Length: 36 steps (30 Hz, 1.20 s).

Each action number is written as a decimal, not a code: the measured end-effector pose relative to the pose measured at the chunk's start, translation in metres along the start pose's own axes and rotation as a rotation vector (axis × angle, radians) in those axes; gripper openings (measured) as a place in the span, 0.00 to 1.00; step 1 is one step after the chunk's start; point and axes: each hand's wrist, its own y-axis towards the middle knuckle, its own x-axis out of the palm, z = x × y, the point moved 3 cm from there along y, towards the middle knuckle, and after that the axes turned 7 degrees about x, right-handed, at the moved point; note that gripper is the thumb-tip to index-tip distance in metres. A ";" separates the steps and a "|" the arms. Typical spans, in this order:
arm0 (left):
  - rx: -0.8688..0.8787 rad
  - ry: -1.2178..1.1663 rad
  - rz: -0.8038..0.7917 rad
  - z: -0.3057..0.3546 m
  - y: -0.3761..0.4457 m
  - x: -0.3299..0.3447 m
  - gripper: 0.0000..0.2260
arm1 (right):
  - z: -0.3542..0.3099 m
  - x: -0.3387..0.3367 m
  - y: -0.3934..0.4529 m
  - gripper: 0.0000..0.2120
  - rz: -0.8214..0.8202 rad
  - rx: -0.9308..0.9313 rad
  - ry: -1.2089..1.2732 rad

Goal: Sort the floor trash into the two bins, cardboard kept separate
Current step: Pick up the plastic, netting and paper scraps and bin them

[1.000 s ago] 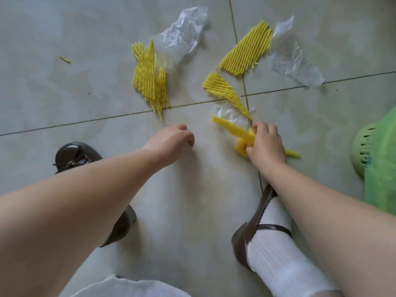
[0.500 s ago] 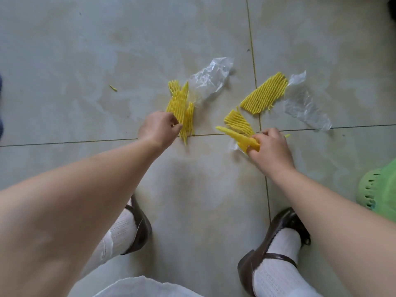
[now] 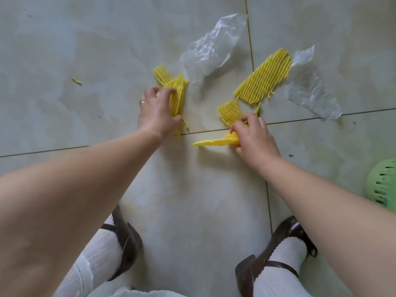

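A bunched yellow foam net (image 3: 179, 97) sits on the floor (image 3: 85, 50) inside the left hand (image 3: 156, 113), fingers (image 3: 166, 92) curled round it. The right hand (image 3: 252, 138) grips another folded net (image 3: 214, 142) — and apparently pinches a small mesh scrap (image 3: 229, 110) just beyond its fingertips.

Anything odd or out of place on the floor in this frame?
Only the litter itself: torn yellow foam netting and crumpled clear plastic lie scattered on the tiles. A small yellow scrap lies apart, far left. No cardboard is visible.
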 end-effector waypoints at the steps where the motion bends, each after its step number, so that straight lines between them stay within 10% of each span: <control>1: 0.011 -0.028 -0.003 0.004 -0.002 0.002 0.26 | 0.000 0.000 0.005 0.18 0.004 0.016 0.003; 10: -0.030 -0.068 -0.007 0.029 -0.016 -0.005 0.17 | 0.006 -0.024 0.011 0.22 -0.004 0.102 0.086; 36: 0.797 -0.320 -0.186 0.427 -0.291 0.005 0.21 | 0.232 -0.269 -0.361 0.13 0.692 0.504 0.477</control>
